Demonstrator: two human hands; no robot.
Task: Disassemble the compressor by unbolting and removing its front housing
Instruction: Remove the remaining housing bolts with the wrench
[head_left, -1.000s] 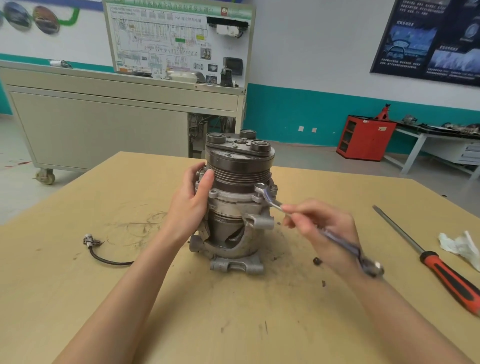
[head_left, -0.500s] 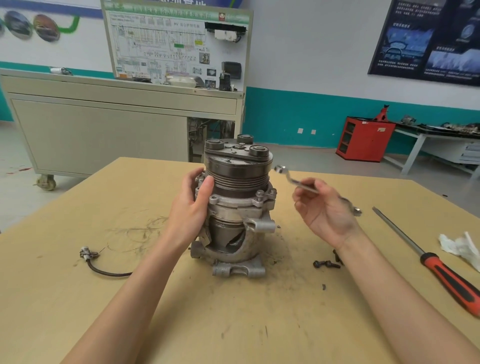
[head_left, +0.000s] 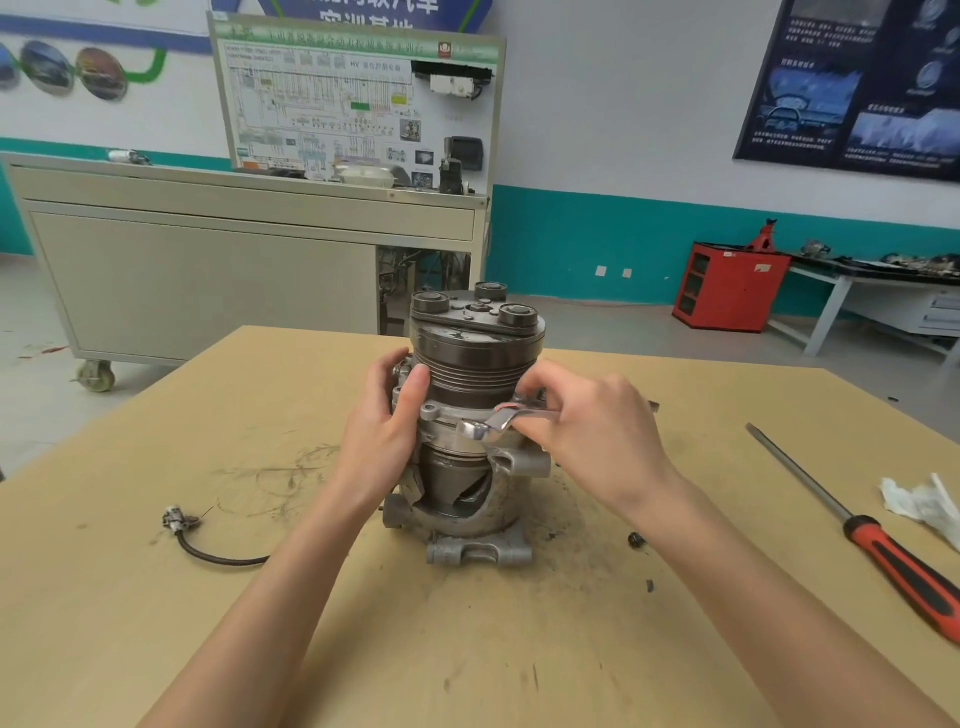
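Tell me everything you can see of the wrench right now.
The wrench is a slim, shiny metal spanner, lying roughly level across the compressor's front at its bolted flange. One head pokes out leftward; the shaft runs into the right hand, which grips it. Whether it sits on a bolt cannot be told.

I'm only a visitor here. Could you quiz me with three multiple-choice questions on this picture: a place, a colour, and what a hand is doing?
1. The screwdriver lies: A on the table, right of the compressor; B atop the compressor; C on the floor.
2. Its handle is: A blue; B red and black; C yellow.
3. The right hand: A is empty; B holds a wrench; C holds a hammer.
Answers: 1 A, it rests on the tabletop; 2 B, red with black insets; 3 B, fingers curl round the wrench.
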